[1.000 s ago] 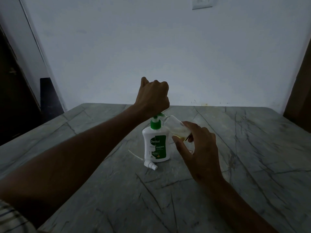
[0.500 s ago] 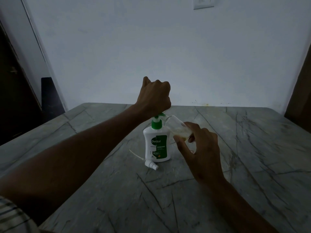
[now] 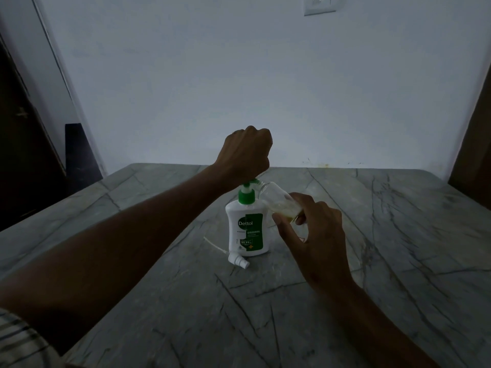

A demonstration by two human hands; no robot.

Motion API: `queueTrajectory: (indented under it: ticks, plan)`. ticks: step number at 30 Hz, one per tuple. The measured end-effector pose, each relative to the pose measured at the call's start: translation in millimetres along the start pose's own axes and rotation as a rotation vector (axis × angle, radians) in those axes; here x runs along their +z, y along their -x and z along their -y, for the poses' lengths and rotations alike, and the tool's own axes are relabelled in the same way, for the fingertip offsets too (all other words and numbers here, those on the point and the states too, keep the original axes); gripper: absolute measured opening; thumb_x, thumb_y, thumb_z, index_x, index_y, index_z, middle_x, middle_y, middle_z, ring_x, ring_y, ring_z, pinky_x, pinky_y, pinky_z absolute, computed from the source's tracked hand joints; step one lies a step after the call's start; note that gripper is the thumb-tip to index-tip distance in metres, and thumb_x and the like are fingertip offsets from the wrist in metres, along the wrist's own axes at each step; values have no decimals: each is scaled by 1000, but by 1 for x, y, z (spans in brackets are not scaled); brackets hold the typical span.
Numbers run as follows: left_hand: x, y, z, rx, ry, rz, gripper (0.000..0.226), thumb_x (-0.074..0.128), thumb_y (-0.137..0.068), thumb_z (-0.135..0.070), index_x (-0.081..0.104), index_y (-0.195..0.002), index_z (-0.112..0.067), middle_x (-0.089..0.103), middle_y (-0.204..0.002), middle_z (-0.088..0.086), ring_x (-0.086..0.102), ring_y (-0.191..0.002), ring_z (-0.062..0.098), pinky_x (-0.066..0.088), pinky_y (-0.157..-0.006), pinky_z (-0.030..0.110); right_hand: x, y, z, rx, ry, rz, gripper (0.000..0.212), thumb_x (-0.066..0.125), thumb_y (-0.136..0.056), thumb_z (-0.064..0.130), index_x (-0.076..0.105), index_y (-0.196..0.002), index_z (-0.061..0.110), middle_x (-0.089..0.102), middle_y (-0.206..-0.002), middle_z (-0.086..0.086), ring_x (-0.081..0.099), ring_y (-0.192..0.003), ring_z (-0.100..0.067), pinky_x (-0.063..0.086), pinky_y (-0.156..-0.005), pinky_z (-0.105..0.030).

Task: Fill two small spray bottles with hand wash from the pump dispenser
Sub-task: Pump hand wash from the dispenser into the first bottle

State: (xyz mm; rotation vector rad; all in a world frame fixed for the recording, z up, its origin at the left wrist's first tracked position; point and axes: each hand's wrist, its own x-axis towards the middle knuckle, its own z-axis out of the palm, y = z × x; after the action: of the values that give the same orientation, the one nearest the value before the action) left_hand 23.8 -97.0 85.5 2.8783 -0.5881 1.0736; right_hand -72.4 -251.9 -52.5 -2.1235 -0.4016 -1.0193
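A dim view looks down over a grey marble desk (image 3: 398, 261) with dark veins, its far edge against a plain pale wall.

At the lower left corner a striped sleeve (image 3: 16, 341) is cut off by the frame. From it a bare forearm reaches toward the middle of the desk. The left hand (image 3: 245, 154) is curled into a fist on top of the green pump head (image 3: 248, 185) of the pump dispenser (image 3: 247, 229), covering most of the head; only its collar and spout tip show.

The dispenser is a white, rounded plastic bottle with a green label reading "Dettol Original". It stands upright near the middle of the desk.

Just in front of it, toward the near edge, lies a white spray cap (image 3: 237, 260) on its side, its thin dip tube pointing left.

To the right, the right hand (image 3: 316, 235) pinches a small clear spray bottle (image 3: 281, 201) between thumb and fingers. The bottle is tilted, its open neck meeting the green spout. Yellowish liquid sits in its lower part; the fingers hide its base.

A second spray bottle cannot be made out. A wall switch plate (image 3: 320, 5) is cut off at the top edge.
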Motion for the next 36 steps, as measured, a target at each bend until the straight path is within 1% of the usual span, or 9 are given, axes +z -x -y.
queueTrajectory:
  ticks: [2, 5, 9, 13, 16, 24, 30, 32, 36]
  plan:
    - [4, 2, 2, -18, 37, 11, 27, 47, -73, 5, 39, -60, -18, 49, -65, 3, 54, -62, 33, 41, -55, 37, 1, 0, 0, -8, -7, -5, 54, 44, -91, 67, 55, -127, 28, 48, -93, 18, 43, -86, -1, 39, -82, -29]
    - [5, 6, 3, -21, 52, 27, 36, 50, -74, 4, 31, -57, -21, 38, -61, -3, 39, -53, 23, 29, -53, 30, 0, 1, 1, -25, -8, -18, 54, 46, -91, 65, 57, -125, 25, 48, -92, 18, 40, -84, 3, 36, -82, -28]
    - [-2, 1, -1, 26, -17, 32, 31, 51, -68, 3, 30, -56, -17, 30, -57, 0, 30, -54, 25, 31, -55, 34, -2, 0, 0, 1, -7, 13, 57, 41, -90, 70, 55, -127, 29, 49, -93, 16, 46, -88, -5, 34, -81, -27]
    - [-3, -1, -1, 32, -19, 29, 29, 49, -65, 2, 28, -56, -16, 28, -56, 1, 28, -53, 26, 30, -55, 34, -2, 0, 1, 6, -2, -6, 57, 42, -90, 69, 56, -126, 27, 48, -93, 17, 39, -88, 1, 34, -79, -27]
    - [3, 2, 1, 15, 16, 35, 28, 48, -64, 2, 27, -56, -15, 27, -56, 1, 24, -54, 25, 27, -54, 34, -1, 0, 0, 10, 11, 22, 56, 43, -89, 68, 56, -126, 27, 50, -93, 16, 43, -88, -3, 32, -77, -24]
    - [-6, -1, -1, 45, -23, 31, 32, 50, -67, 3, 27, -56, -17, 26, -55, 0, 26, -54, 23, 28, -55, 34, 0, 0, 0, 5, -10, 23, 58, 41, -90, 70, 56, -124, 26, 51, -93, 16, 48, -86, -6, 40, -83, -32]
    - [2, 4, 0, 2, 12, 38, 30, 48, -64, 3, 26, -56, -16, 25, -57, 0, 23, -55, 24, 26, -55, 34, 1, 2, -1, 18, 13, 39, 56, 42, -90, 69, 56, -125, 27, 51, -92, 15, 45, -87, -6, 37, -78, -28]
    - [0, 6, -2, 10, 9, 41, 32, 49, -65, 4, 26, -55, -16, 24, -56, 0, 22, -55, 23, 26, -55, 34, 1, 3, -1, 7, 8, 25, 54, 43, -91, 68, 56, -124, 27, 50, -91, 16, 44, -86, -3, 38, -79, -29]
    - [-8, 4, -4, 37, -10, 49, 34, 52, -70, 3, 28, -56, -17, 26, -55, -2, 21, -52, 17, 25, -54, 31, -1, 2, -2, 12, -20, 37, 53, 42, -91, 70, 55, -124, 30, 52, -92, 16, 49, -87, -7, 40, -82, -31]
